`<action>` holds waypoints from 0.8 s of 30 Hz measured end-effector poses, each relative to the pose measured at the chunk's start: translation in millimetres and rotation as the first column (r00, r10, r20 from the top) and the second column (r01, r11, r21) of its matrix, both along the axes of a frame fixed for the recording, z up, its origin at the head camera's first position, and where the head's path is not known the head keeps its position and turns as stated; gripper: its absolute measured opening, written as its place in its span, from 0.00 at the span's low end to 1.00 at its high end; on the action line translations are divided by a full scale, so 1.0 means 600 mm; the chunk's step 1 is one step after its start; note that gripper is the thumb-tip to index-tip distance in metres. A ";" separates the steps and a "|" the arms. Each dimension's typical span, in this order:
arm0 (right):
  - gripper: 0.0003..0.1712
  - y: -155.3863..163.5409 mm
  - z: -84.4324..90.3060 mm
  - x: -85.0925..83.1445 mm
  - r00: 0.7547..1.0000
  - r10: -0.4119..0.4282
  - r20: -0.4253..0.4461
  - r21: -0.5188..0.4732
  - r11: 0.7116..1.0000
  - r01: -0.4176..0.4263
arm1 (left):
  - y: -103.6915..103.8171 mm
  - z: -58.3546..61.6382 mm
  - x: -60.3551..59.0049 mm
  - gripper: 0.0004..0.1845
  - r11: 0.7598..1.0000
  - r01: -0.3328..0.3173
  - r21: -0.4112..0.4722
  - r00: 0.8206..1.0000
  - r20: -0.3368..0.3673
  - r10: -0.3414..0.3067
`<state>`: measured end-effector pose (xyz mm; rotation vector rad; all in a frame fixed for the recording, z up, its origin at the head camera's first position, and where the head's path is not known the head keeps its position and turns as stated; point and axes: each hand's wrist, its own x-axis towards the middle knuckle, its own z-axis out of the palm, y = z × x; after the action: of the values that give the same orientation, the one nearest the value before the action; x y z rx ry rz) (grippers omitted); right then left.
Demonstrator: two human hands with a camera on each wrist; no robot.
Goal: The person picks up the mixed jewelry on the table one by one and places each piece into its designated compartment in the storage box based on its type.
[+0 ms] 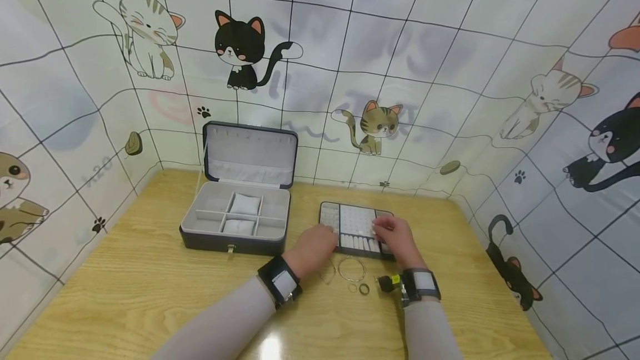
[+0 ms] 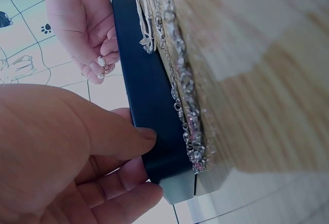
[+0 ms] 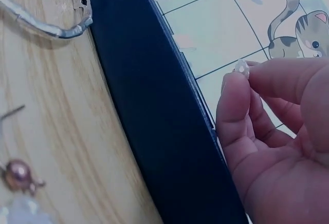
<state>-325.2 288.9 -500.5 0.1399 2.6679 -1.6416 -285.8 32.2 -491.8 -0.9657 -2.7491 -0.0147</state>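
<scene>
A jewelry tray [image 1: 356, 220] with small compartments and ring rolls lies on the table. My left hand [image 1: 313, 250] holds it by the left front corner; in the left wrist view the thumb [image 2: 146, 134] rests on its dark side. Over the tray's right part, my right hand [image 1: 398, 241] pinches a small white earring [image 3: 241, 69] between thumb and forefinger. Gold-toned and white beads show on the earring [image 2: 104, 68] in the left wrist view. In front of the tray lie a thin bangle [image 1: 351, 269], a chain bracelet [image 2: 184, 80], a dark ring [image 1: 364, 289] and a smaller ring [image 1: 353, 288].
An opened dark jewelry box [image 1: 257, 246] stands left of the tray, its lid [image 1: 250, 151] leaning back and two pale cushions inside. A pinkish bead [image 3: 18, 175] lies on the wooden table [image 1: 110, 282] near the right wrist. Cat-printed cloth walls [image 1: 320, 32] surround the table.
</scene>
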 end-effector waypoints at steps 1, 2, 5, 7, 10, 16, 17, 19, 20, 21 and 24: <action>0.11 0.000 0.000 0.000 1.000 0.002 0.001 -0.004 1.000 -0.002 | 0.000 0.001 0.000 0.05 1.000 0.001 0.000 1.000 0.002 -0.001; 0.11 0.001 0.000 -0.001 1.000 0.008 0.004 -0.007 1.000 -0.008 | 0.000 0.001 0.000 0.05 1.000 0.000 0.001 1.000 0.003 0.000; 0.12 0.002 0.000 -0.001 1.000 0.026 0.012 -0.031 0.999 -0.025 | -0.001 0.002 0.000 0.05 1.000 0.001 -0.004 1.000 0.006 -0.001; 0.13 0.002 0.001 -0.001 0.999 0.038 0.017 -0.042 0.998 -0.037 | -0.001 0.001 -0.001 0.05 1.000 0.000 -0.004 1.000 0.009 0.000; 0.14 0.001 0.004 0.001 0.999 0.045 0.022 -0.054 0.998 -0.044 | -0.001 0.001 -0.002 0.05 1.000 0.001 0.001 1.000 0.020 -0.001; 0.13 0.001 0.003 0.003 0.999 0.038 0.023 -0.102 0.994 -0.035 | -0.001 0.001 -0.004 0.05 1.000 0.005 0.002 0.999 0.036 -0.005; 0.13 0.001 0.003 0.003 0.999 0.037 0.021 -0.118 0.992 -0.034 | -0.001 0.001 -0.004 0.05 1.000 0.007 0.003 0.999 0.038 -0.007; 0.12 0.000 0.003 0.004 0.999 0.032 0.018 -0.146 0.989 -0.029 | -0.002 0.002 -0.003 0.05 1.000 0.010 0.007 0.999 0.038 -0.010; 0.12 0.000 0.004 0.004 0.999 0.028 0.019 -0.160 0.987 -0.025 | -0.002 0.003 -0.003 0.05 1.000 0.011 0.009 0.999 0.038 -0.011; 0.11 0.000 0.004 0.004 0.999 0.026 0.019 -0.172 0.985 -0.022 | -0.002 0.004 -0.003 0.05 1.000 0.012 0.008 0.999 0.035 -0.012; 0.10 -0.001 0.005 0.004 1.000 0.019 0.020 -0.195 0.981 -0.015 | -0.002 0.005 -0.003 0.05 1.000 0.010 0.007 1.000 0.030 -0.010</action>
<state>-322.5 288.3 -497.3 0.1317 2.4672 -1.8719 -287.4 30.8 -489.0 -0.9854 -2.7697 -0.0401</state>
